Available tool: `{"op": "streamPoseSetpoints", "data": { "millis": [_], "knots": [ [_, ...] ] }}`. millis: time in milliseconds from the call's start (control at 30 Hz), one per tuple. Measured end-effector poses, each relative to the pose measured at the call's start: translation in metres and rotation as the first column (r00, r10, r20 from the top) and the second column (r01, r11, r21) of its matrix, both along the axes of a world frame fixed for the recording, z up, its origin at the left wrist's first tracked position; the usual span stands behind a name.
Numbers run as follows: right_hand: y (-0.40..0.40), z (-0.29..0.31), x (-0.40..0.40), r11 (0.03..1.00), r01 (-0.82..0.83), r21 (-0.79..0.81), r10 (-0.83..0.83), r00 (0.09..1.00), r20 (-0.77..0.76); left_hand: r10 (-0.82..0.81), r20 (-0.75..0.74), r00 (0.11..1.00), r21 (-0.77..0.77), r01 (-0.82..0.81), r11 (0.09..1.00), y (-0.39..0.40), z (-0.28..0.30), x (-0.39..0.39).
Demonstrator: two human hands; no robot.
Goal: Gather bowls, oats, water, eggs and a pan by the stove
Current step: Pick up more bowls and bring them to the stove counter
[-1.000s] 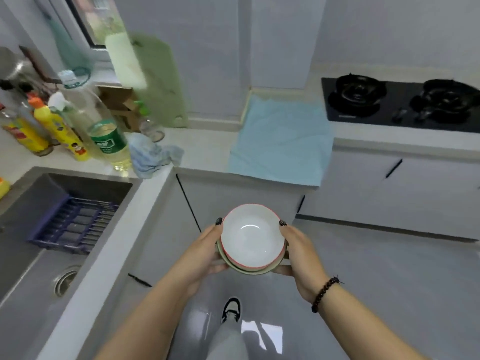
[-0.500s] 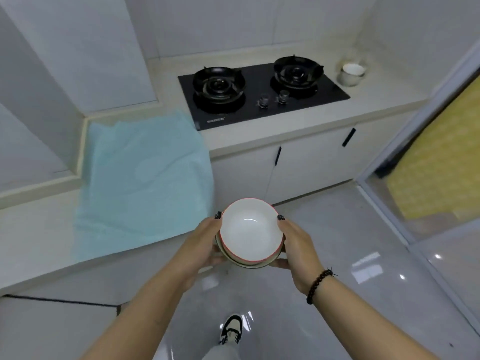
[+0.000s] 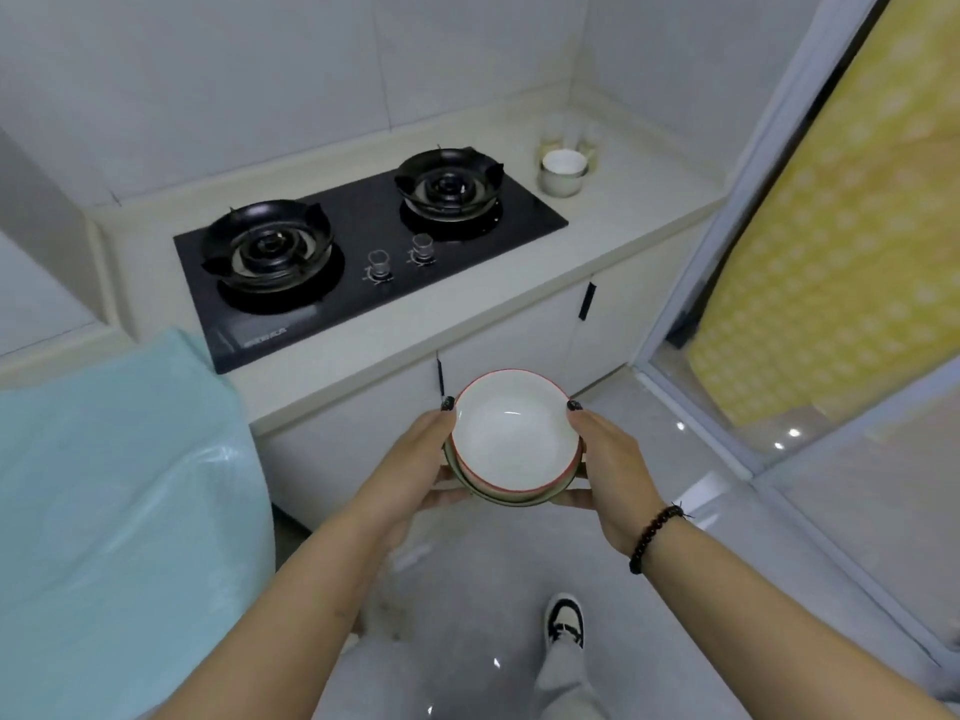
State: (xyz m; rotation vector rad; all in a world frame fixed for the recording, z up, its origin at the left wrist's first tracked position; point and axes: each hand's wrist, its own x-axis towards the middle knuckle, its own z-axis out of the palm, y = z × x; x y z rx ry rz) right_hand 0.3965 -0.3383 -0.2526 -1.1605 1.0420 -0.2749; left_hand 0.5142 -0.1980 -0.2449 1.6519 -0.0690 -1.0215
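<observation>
Bare forearms, no sleeves. Dark-painted nails on both thumbs. Black bead bracelet [image 3: 655,537] on right wrist. Grey trousers [image 3: 563,678], black-and-white sneaker [image 3: 565,619] at lower centre.

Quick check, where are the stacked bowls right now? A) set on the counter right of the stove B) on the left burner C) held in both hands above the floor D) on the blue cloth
C: the left hand and right hand grip the stacked bowls from either side, short of the counter and the stove.

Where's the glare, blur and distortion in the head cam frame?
Head view: glare spots on the glossy floor and a highlight inside the top bowl; wide-angle lens bends the counter edge and sliding door frame; the jars behind the stove look soft; both hands sharp.
</observation>
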Motion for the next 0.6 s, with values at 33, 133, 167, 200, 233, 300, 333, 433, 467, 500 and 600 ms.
{"op": "streamPoseSetpoints", "data": {
  "millis": [33, 133, 167, 200, 233, 300, 333, 433, 467, 500, 600],
  "knots": [
    [-0.021, 0.001, 0.003, 1.0, -0.007, 0.004, 0.007, 1.0, 0.004, 0.005, -0.001, 1.0, -0.007, -0.005, 1.0, -0.021, 0.001, 0.001],
    [-0.074, 0.008, 0.009, 0.999, -0.04, -0.002, 0.04, 0.999, -0.024, 0.05, -0.022, 0.999, -0.016, -0.05, 0.999, -0.071, 0.004, 0.002],
    [-0.094, 0.012, 0.01, 0.999, -0.049, -0.002, 0.049, 0.998, -0.036, 0.061, -0.031, 0.998, -0.02, -0.061, 0.998, -0.09, 0.005, 0.001],
    [-0.114, 0.015, 0.011, 0.998, -0.06, -0.005, 0.06, 0.997, -0.038, 0.073, -0.037, 0.997, -0.028, -0.074, 0.997, -0.11, 0.007, 0.0],
    [-0.13, 0.018, 0.012, 0.998, -0.064, -0.005, 0.064, 0.997, -0.045, 0.083, -0.043, 0.996, -0.032, -0.085, 0.996, -0.124, 0.007, 0.0],
    [-0.162, 0.023, 0.015, 0.998, -0.065, -0.022, 0.064, 0.996, -0.059, 0.097, -0.054, 0.994, -0.042, -0.099, 0.994, -0.154, 0.009, 0.001],
    [-0.179, 0.025, 0.017, 0.997, -0.069, -0.035, 0.066, 0.996, -0.064, 0.102, -0.055, 0.993, -0.043, -0.105, 0.994, -0.172, 0.01, 0.002],
    [-0.221, 0.028, 0.023, 0.997, -0.059, -0.043, 0.056, 0.996, -0.076, 0.097, -0.055, 0.994, -0.039, -0.1, 0.994, -0.216, 0.015, 0.008],
    [-0.232, 0.029, 0.025, 0.998, -0.048, -0.043, 0.045, 0.996, -0.076, 0.093, -0.057, 0.994, -0.04, -0.095, 0.995, -0.229, 0.017, 0.01],
    [-0.248, 0.028, 0.029, 0.998, -0.041, -0.036, 0.039, 0.997, -0.074, 0.09, -0.059, 0.994, -0.043, -0.093, 0.995, -0.247, 0.017, 0.015],
    [-0.282, 0.024, 0.042, 1.0, -0.017, -0.022, 0.015, 0.997, -0.073, 0.078, -0.06, 0.995, -0.037, -0.08, 0.996, -0.283, 0.016, 0.03]
  ]
}}
